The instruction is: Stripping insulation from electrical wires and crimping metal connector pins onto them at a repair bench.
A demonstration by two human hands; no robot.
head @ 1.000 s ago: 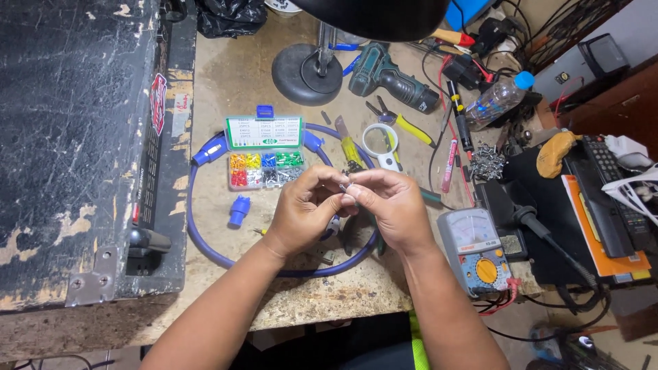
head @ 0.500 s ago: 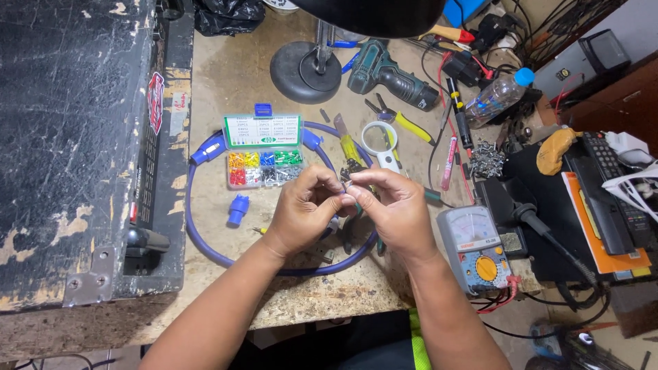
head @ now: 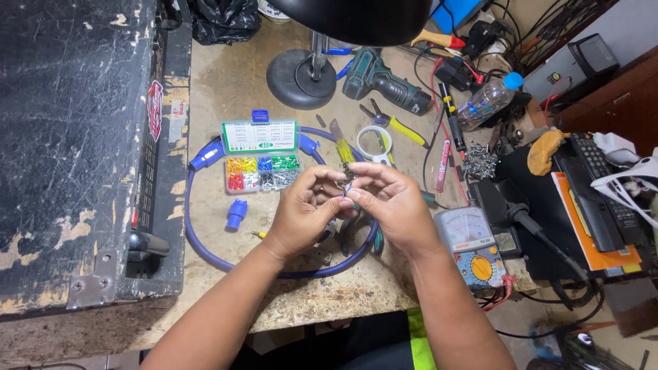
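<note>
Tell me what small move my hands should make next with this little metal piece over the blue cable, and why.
Probably keep both hands pinched and finish seating the small part where the fingertips meet. The left hand and right hand both grip it above the blue cable loop, so it looks mid-fit. The open box of coloured terminals sits just beyond if another piece is needed. The part is too small to identify.

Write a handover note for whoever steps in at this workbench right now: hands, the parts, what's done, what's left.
Left hand and right hand: both raised over the bench, fingertips pinching one small metal part between them; too small to identify.
Thick blue cable loop lies around the hands; loose blue plug connector beside it.
Clear compartment box of coloured ferrules open behind the hands; analogue multimeter on the right.
Done: part picked up. Left: cannot tell how far its fitting has gone.
</note>
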